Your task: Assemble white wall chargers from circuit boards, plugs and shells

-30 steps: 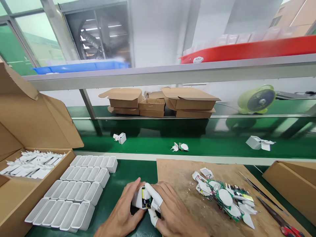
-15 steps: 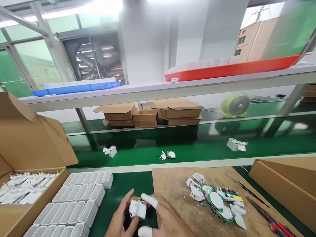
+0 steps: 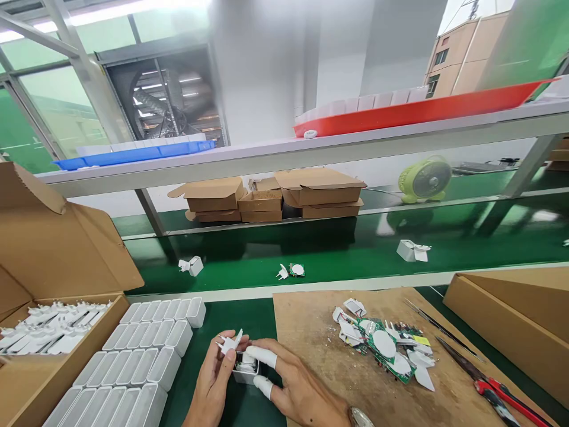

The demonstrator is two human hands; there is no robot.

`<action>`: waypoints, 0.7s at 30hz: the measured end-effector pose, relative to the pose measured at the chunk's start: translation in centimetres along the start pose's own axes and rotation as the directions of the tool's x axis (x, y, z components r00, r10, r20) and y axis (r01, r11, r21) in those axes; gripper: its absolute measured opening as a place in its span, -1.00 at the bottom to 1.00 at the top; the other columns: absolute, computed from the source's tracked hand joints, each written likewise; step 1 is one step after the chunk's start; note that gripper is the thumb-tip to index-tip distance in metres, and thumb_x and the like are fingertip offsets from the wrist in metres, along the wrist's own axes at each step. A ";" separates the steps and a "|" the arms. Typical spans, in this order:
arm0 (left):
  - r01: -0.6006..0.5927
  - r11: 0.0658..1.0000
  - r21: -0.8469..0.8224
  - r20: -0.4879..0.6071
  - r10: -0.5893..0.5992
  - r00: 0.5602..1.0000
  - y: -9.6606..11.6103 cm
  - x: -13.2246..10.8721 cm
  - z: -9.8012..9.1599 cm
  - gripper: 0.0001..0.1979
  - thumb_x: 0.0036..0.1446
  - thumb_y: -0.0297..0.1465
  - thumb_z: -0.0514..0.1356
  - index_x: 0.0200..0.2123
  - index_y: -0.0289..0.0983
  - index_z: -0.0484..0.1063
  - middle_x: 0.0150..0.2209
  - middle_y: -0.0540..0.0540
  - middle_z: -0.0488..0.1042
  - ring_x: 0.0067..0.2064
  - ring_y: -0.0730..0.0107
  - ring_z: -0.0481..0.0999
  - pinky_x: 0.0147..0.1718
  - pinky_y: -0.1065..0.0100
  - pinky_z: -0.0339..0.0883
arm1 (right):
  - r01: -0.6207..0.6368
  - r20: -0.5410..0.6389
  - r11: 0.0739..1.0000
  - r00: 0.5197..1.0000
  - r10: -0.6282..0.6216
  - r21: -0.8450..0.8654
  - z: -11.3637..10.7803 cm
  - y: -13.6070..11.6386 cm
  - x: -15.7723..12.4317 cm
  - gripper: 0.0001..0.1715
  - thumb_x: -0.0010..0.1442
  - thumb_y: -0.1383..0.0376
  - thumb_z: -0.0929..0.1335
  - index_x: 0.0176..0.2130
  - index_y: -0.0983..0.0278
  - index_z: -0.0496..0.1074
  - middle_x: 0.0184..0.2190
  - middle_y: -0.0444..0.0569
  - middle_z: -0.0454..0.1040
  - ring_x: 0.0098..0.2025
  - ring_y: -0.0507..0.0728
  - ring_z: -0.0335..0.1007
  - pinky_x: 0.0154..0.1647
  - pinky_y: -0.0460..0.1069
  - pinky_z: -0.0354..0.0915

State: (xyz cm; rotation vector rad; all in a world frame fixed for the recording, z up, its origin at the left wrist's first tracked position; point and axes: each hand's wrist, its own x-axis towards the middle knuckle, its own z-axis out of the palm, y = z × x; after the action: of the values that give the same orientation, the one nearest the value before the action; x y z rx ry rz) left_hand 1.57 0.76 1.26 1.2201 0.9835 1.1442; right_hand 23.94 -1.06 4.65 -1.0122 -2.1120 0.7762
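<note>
My left hand (image 3: pixel 212 382) and my right hand (image 3: pixel 291 388) meet low in the middle over the green bench. Together they grip a white charger housing (image 3: pixel 245 370). The left fingers also pinch a white plug cap (image 3: pixel 229 343) with metal prongs, tilted just above the housing. White finger cots cover my right index finger and thumb. Rows of empty white housings (image 3: pixel 146 356) lie just left of my hands. A heap of green circuit boards and white parts (image 3: pixel 382 347) sits on the brown board (image 3: pixel 320 332) to the right.
An open carton of white plug caps (image 3: pixel 48 326) stands at the left. Tweezers (image 3: pixel 444 331) and red-handled cutters (image 3: pixel 493 391) lie at the right beside another carton (image 3: pixel 511 314). The green conveyor (image 3: pixel 338 252) carries loose charger parts. Flat cartons, a green fan, and blue and red trays sit behind.
The camera view rose slightly. The plug cap has come up off the housing and now sits tilted in my left fingers, while my right fingers stay on the housing.
</note>
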 end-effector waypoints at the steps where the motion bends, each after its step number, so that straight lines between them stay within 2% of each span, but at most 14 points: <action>1: 0.007 1.000 -0.013 0.003 -0.007 1.000 0.1 0.0 0.0 -0.44 0.38 0.12 0.21 0.18 -0.16 0.41 0.23 -0.29 0.62 0.29 -0.08 0.59 0.34 -0.09 0.40 | 0.030 0.012 0.999 0.999 -0.030 -0.030 0.1 0.0 0.0 -0.28 0.33 0.51 0.37 0.37 0.06 0.37 0.37 0.00 0.41 0.34 0.17 0.43 0.42 0.06 0.31; 5: 0.018 0.999 -0.050 0.011 -0.017 1.000 -0.1 -0.1 -0.2 -0.44 0.39 0.15 0.17 0.15 -0.16 0.43 0.22 -0.28 0.63 0.30 -0.10 0.58 0.39 -0.17 0.30 | 0.092 0.043 0.987 0.995 -0.087 -0.134 0.6 0.1 0.2 -0.34 0.36 0.49 0.37 0.34 0.06 0.40 0.32 0.00 0.44 0.30 0.16 0.46 0.38 0.04 0.36; 9: -0.009 0.999 0.038 0.030 0.008 1.000 -0.2 -0.1 -0.4 -0.42 0.41 0.13 0.15 0.25 -0.13 0.37 0.27 -0.26 0.59 0.32 -0.07 0.55 0.40 -0.13 0.29 | 0.098 0.063 0.975 0.994 -0.087 -0.198 0.8 0.1 0.5 -0.53 0.41 0.42 0.37 0.23 0.10 0.50 0.18 0.02 0.52 0.15 0.17 0.56 0.25 0.03 0.46; 14: -0.034 0.993 0.112 0.041 0.030 0.999 -0.3 0.0 -0.6 -0.39 0.45 0.09 0.12 0.37 -0.12 0.27 0.29 -0.25 0.57 0.34 -0.03 0.52 0.39 -0.06 0.31 | 0.078 0.032 0.963 0.997 -0.073 -0.258 1.4 0.3 0.4 -0.54 0.39 0.42 0.37 0.20 0.08 0.51 0.06 -0.01 0.55 -0.02 0.16 0.59 0.12 0.04 0.53; 16: -0.092 0.991 0.095 0.032 0.090 0.995 -0.2 0.1 -0.8 -0.39 0.47 0.09 0.09 0.37 -0.14 0.27 0.29 -0.27 0.56 0.32 -0.02 0.54 0.35 -0.02 0.37 | 0.106 0.011 0.956 0.994 -0.107 -0.273 1.5 0.4 0.3 -0.54 0.39 0.42 0.36 0.20 0.07 0.51 0.06 -0.02 0.56 -0.05 0.15 0.59 0.08 0.02 0.54; 19: -0.183 0.976 0.118 -0.028 0.188 0.982 0.9 0.6 -1.1 -0.38 0.47 0.12 0.04 0.33 -0.17 0.33 0.29 -0.29 0.55 0.33 -0.04 0.52 0.33 0.00 0.40 | 0.120 -0.053 0.956 0.989 -0.139 -0.267 1.4 0.5 0.0 -0.51 0.40 0.42 0.33 0.23 0.06 0.48 0.11 -0.02 0.56 -0.02 0.15 0.59 0.08 0.01 0.53; 21: -0.202 0.960 0.196 -0.074 0.219 0.973 2.6 1.5 -1.0 -0.39 0.47 0.13 0.02 0.26 -0.18 0.43 0.27 -0.28 0.56 0.29 -0.06 0.54 0.28 0.00 0.42 | 0.083 -0.107 0.965 0.988 -0.112 -0.247 1.1 0.4 -0.2 -0.52 0.41 0.40 0.32 0.22 0.05 0.49 0.13 -0.02 0.55 0.00 0.14 0.60 0.09 -0.01 0.52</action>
State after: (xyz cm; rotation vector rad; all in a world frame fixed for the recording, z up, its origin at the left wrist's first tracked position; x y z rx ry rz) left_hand 0.57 2.38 3.77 1.4606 1.0709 1.3083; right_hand 23.36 -1.25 3.64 -1.0429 -2.1687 0.4045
